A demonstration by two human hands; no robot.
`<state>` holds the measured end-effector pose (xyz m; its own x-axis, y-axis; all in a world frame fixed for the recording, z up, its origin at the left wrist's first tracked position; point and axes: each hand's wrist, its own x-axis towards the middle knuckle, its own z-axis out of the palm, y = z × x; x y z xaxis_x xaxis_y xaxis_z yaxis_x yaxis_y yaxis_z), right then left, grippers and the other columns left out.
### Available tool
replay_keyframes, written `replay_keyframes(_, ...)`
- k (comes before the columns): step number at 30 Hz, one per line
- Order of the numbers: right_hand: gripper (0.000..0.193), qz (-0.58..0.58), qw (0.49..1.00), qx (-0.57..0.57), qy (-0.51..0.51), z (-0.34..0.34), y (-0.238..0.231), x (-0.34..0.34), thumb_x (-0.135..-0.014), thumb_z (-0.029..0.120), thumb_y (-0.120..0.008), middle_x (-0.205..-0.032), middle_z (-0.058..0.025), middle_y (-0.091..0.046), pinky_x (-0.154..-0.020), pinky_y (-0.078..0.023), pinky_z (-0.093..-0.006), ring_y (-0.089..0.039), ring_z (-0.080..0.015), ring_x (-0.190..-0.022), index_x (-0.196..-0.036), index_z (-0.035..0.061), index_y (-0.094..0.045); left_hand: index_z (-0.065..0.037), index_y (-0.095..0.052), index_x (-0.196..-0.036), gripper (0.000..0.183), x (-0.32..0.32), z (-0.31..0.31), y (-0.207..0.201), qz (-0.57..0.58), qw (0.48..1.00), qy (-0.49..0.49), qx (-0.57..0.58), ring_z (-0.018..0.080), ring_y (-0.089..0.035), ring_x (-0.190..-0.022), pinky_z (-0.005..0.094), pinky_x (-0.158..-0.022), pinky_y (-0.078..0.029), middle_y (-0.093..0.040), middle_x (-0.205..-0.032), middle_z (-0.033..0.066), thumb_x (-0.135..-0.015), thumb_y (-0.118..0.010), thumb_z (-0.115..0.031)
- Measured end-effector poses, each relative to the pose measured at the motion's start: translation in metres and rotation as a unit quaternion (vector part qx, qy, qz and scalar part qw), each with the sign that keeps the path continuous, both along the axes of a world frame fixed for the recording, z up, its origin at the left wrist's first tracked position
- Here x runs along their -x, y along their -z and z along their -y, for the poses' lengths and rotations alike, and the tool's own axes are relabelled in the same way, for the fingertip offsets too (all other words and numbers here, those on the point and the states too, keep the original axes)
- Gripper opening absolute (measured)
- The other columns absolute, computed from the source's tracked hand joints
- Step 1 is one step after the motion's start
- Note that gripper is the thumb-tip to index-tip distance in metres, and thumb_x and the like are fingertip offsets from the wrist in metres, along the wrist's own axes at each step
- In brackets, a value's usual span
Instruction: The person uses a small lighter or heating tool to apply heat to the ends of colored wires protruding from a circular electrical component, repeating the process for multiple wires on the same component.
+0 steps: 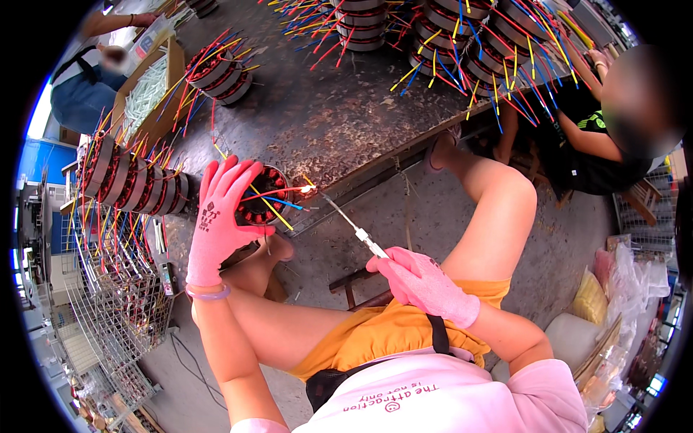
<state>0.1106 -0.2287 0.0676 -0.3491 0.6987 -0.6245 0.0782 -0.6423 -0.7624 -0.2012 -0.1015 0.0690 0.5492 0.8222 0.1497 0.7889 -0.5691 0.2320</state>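
Observation:
A motor stator [254, 210] with red windings and loose red, blue and yellow wires is at the table's near edge. Around its left side lies my left hand [220, 209] in a pink glove, long fingers along the far side and thumb along the near side, steadying it. My right hand [426, 283], also gloved in pink, closes on the white handle of a thin torch-like wand [363, 236]. Its slim metal tip points at the wire ends. Right by that tip, a small bright orange glow shows at the end of a red wire [278, 192].
A row of stators [133, 180] lies at the left, and another short stack [220, 74] stands behind. Several wired stators [447, 36] crowd the far right. An open carton [155, 90] holds pale tubes. Wire racks [108, 289] stand left. Co-workers sit at right [588, 137] and far left.

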Motion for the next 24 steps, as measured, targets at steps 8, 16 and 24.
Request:
replay_keyframes(8,0.03,-0.002,1.0,-0.014,0.004,0.0012,0.0063,0.0012,-0.104,0.025,-0.048,-0.068,-0.0003,-0.051,-0.053,-0.039,-0.0264,-0.045,-0.0072,-0.055,-0.113,-0.0005,-0.061,-0.011,-0.053,-0.139,0.094,0.0006,-0.0006,0.0015,-0.006,1.0,0.003,-0.01,0.0335,-0.042,-0.139,0.0528,-0.121,-0.024,-0.054,-0.14,0.0102,-0.055,-0.086,-0.035)
replay_keyframes(16,0.03,-0.002,1.0,-0.015,0.004,0.0008,0.0051,0.0019,-0.104,0.026,-0.049,-0.069,-0.0004,-0.051,-0.052,-0.039,-0.0265,-0.044,-0.0073,-0.055,-0.112,-0.0004,-0.061,-0.011,-0.053,-0.139,0.093,0.0001,-0.0001,0.0013,-0.007,1.0,0.004,-0.013,0.0338,-0.042,-0.138,0.0526,-0.121,-0.024,-0.055,-0.139,0.0107,-0.056,-0.086,-0.036)
replay_keyframes(24,0.03,-0.005,1.0,-0.015,0.009,0.0015,0.0087,0.002,-0.104,0.027,-0.05,-0.069,0.0001,-0.05,-0.053,-0.039,-0.026,-0.044,-0.0071,-0.056,-0.112,-0.0001,-0.061,-0.011,-0.053,-0.139,0.094,-0.0013,-0.0006,0.0009,-0.004,1.0,0.004,-0.011,0.0335,-0.042,-0.138,0.0521,-0.121,-0.023,-0.055,-0.138,0.0105,-0.054,-0.087,-0.033)
